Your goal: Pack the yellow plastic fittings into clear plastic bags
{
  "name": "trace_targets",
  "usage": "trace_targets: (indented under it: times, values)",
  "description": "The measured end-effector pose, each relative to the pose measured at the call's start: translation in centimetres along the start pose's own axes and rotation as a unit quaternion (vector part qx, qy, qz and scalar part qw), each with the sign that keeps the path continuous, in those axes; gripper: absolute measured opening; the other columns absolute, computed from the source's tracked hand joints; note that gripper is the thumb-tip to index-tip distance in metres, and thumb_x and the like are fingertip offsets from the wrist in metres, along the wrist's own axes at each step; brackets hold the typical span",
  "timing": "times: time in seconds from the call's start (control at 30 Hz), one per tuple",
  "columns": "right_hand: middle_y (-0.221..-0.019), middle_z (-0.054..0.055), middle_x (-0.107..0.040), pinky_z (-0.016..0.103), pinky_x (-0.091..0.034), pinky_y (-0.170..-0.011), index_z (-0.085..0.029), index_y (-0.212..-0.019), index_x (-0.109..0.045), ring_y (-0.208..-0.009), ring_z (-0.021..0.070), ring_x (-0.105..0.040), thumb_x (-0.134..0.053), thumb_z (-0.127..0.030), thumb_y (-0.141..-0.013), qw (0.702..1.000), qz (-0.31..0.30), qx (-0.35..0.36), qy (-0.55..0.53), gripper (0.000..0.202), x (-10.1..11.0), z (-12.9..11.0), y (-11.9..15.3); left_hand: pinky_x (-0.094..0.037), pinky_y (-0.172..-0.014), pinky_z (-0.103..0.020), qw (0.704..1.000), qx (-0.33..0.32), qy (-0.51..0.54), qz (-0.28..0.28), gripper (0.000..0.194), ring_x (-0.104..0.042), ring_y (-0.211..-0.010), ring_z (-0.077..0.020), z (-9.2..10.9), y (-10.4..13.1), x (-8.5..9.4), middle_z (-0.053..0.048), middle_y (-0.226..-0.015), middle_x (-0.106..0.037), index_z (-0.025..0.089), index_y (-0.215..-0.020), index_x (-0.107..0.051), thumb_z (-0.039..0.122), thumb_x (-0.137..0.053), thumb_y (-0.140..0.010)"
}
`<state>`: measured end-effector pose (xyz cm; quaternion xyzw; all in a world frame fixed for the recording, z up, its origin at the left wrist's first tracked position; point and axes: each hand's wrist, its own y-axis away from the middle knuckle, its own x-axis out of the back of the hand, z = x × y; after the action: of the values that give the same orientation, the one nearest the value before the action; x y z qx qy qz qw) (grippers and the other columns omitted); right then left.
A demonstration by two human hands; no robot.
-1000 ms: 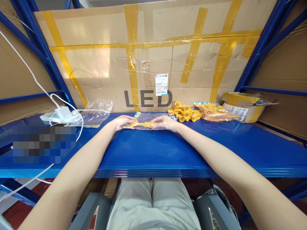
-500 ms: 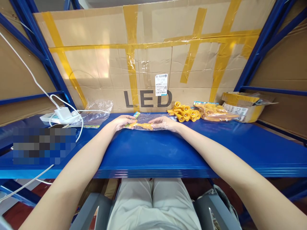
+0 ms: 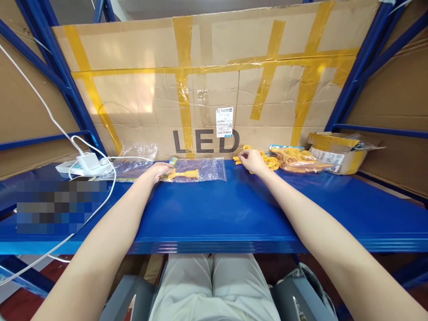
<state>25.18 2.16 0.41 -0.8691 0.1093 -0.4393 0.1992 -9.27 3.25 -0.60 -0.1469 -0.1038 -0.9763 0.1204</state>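
Noting the change first, we record that our right hand (image 3: 253, 160) has left the clear bag (image 3: 212, 169) and now sits at the yellow pile (image 3: 272, 163), while our left hand (image 3: 160, 170) remains at the bag's card end. Our left fingers are narrow, pinching that end. The bag lies flat on the blue shelf (image 3: 214, 214), running rightward from them, with one yellow piece (image 3: 190, 174) inside, just beside the fingertips and pointing toward the right hand. The far end of the bag, beyond the piece, shows no hand on it; it stops short of our right fingers. Those are bent and drawn close together over the left side of the pile; whether they grip a piece there, we cannot tell. Loose yellow pieces with round cup ends show just behind and to the right of them. Further right of the same fingers we find a packed bag (image 3: 301, 160) of yellow pieces, then a small carton (image 3: 354, 164) beside it. Left of our left fingers lies another clear wrapper (image 3: 135, 167), with a white charger (image 3: 88, 161) beyond it. In our judgement, the change leaves the bag steadied by one hand only, with the other free of it and occupied at the pile.
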Motion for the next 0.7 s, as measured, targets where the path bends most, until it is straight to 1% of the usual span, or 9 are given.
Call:
trace_targets:
  times: [0.07,0.13,0.23,0.3,0.4,0.47,0.53,0.6,0.7]
  values:
    - [-0.108,0.014,-0.07,0.033,-0.045,-0.087,-0.012,-0.101,-0.07,-0.101,0.0244,-0.063,-0.046,-0.014,-0.087,0.992,0.001,0.007,0.122,0.028,0.5,0.9,-0.1,-0.046,-0.053,-0.023,1.0,-0.006,-0.007,0.009,0.033,-0.062,-0.053,-0.0147,0.0,-0.3,0.0,0.001,-0.055,-0.063,0.014,-0.08,-0.065,0.004,-0.082,-0.055]
    - [-0.115,0.015,-0.067,0.033,-0.044,-0.086,-0.013,-0.105,-0.069,-0.105,0.0259,-0.061,-0.044,-0.016,-0.088,0.978,-0.026,0.006,0.208,0.031,0.6,1.5,0.0,-0.047,-0.056,-0.026,1.0,-0.012,-0.014,0.011,0.031,-0.063,-0.057,-0.0175,0.0,-0.6,0.0,0.0,-0.054,-0.062,0.015,-0.076,-0.064,0.004,-0.082,-0.053]
    - [-0.121,0.016,-0.064,0.038,-0.04,-0.091,-0.013,-0.108,-0.068,-0.113,0.0281,-0.056,-0.044,-0.017,-0.087,0.951,-0.068,0.013,0.301,0.032,0.3,1.7,0.3,-0.05,-0.059,-0.03,0.998,-0.027,-0.047,0.023,0.025,-0.066,-0.066,-0.024,0.0,-0.6,-0.1,-0.001,-0.051,-0.06,0.017,-0.069,-0.063,0.007,-0.08,-0.054]
    - [-0.122,0.016,-0.063,0.043,-0.037,-0.095,-0.013,-0.112,-0.067,-0.117,0.0294,-0.052,-0.046,-0.017,-0.086,0.935,-0.086,0.024,0.342,0.034,0.0,1.4,0.5,-0.052,-0.067,-0.034,0.99,-0.051,-0.118,0.058,0.021,-0.067,-0.079,-0.0298,0.0,-0.3,-0.3,-0.004,-0.056,-0.062,0.019,-0.068,-0.063,0.009,-0.077,-0.057]
    - [-0.123,0.019,-0.061,0.049,-0.031,-0.099,-0.012,-0.116,-0.065,-0.119,0.0304,-0.05,-0.047,-0.018,-0.085,0.916,-0.104,0.038,0.385,0.036,-0.4,0.6,0.9,-0.047,-0.089,-0.045,0.938,-0.123,-0.286,0.153,0.018,-0.058,-0.11,-0.0382,0.0,0.4,-0.8,-0.013,-0.094,-0.071,0.021,-0.08,-0.066,0.018,-0.074,-0.064]
    - [-0.123,0.02,-0.061,0.05,-0.029,-0.1,-0.011,-0.116,-0.065,-0.118,0.0305,-0.05,-0.047,-0.018,-0.085,0.908,-0.109,0.042,0.403,0.036,-0.7,0.2,1.1,-0.039,-0.101,-0.048,0.899,-0.198,-0.348,0.176,0.024,-0.048,-0.124,-0.0386,-0.1,0.8,-1.3,-0.017,-0.121,-0.063,0.019,-0.095,-0.067,0.026,-0.068,-0.072]
    - [-0.123,0.021,-0.06,0.05,-0.027,-0.101,-0.012,-0.116,-0.065,-0.118,0.0308,-0.05,-0.047,-0.018,-0.086,0.903,-0.109,0.042,0.413,0.036,-1.0,-0.1,1.1,-0.031,-0.109,-0.043,0.885,-0.27,-0.353,0.141,0.032,-0.043,-0.131,-0.0345,-0.2,1.0,-2.0,-0.019,-0.133,-0.056,0.015,-0.109,-0.065,0.03,-0.058,-0.081]
    - [-0.122,0.021,-0.061,0.049,-0.026,-0.101,-0.011,-0.116,-0.065,-0.118,0.0312,-0.051,-0.046,-0.019,-0.087,0.903,-0.108,0.04,0.415,0.035,-1.2,-0.1,1.1,-0.024,-0.113,-0.036,0.887,-0.307,-0.334,0.084,0.037,-0.039,-0.135,-0.0295,-0.4,1.2,-2.9,-0.017,-0.137,-0.053,0.013,-0.116,-0.062,0.03,-0.053,-0.085]
    - [-0.122,0.021,-0.061,0.049,-0.025,-0.103,-0.009,-0.116,-0.064,-0.118,0.0308,-0.052,-0.044,-0.019,-0.088,0.908,-0.103,0.033,0.405,0.036,-1.2,0.0,0.9,-0.014,-0.116,-0.033,0.906,-0.289,-0.309,0.011,0.042,-0.027,-0.143,-0.0256,-0.6,1.3,-4.0,-0.016,-0.147,-0.044,0.011,-0.123,-0.06,0.031,-0.049,-0.087]
